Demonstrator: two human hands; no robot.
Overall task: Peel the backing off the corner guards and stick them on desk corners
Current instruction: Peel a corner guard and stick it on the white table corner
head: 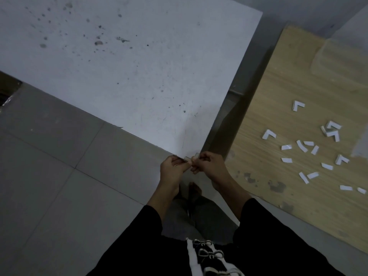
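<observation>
As my left hand (175,169) and right hand (210,164) pinch the corner guard (192,156) with curled fingers (186,165) at the bench (139,76) corner, I judge it light, flexible and tacky: hold its outer edges only.

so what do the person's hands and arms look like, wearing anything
The left hand and right hand are both bare: no gloves, and no ring or watch shows. Wide black sleeves end partway down each arm, leaving forearms and wrists uncovered.

White corner guards (298,105) and backing strips (327,166) litter the wooden table (288,86)
</observation>
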